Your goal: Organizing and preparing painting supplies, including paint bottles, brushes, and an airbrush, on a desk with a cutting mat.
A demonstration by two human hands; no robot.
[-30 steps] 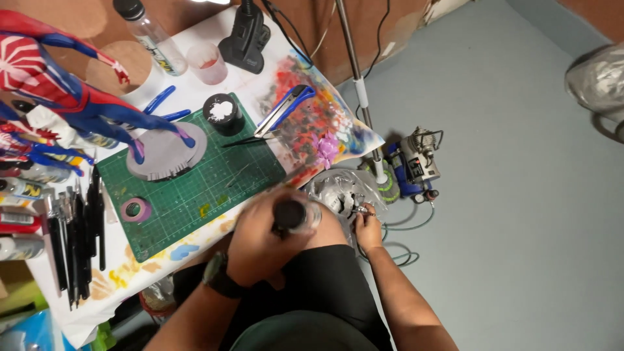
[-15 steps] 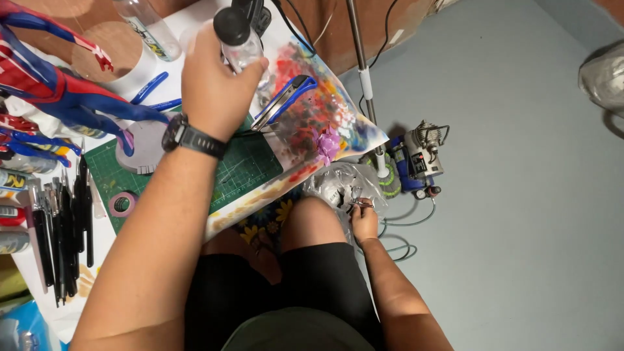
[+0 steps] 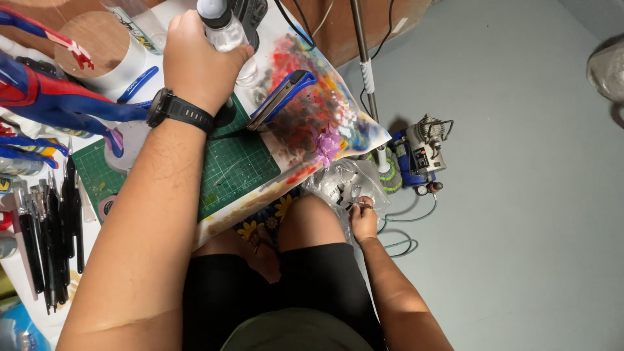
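My left hand (image 3: 201,62), with a black watch on the wrist, is stretched over the table and grips a small clear bottle (image 3: 223,29) with a pale cap near the table's far edge. My right hand (image 3: 363,221) hangs low beside my right knee, its fingers closed on a clear plastic bag (image 3: 341,182) that holds small parts. A green cutting mat (image 3: 237,166) lies under my left forearm. A blue-handled tool (image 3: 279,97) rests on paint-stained paper (image 3: 325,110) just right of my left hand.
A red and blue action figure (image 3: 45,97) lies at the table's left. Several dark tools and brushes (image 3: 49,240) line the left edge. A roll of tape (image 3: 97,45) sits at the back. A small blue air compressor (image 3: 419,153) with hoses stands on the grey floor.
My left hand lifted the bottle from my lap up over the table and has carried it further toward the far edge. My right hand has stayed at the plastic bag.
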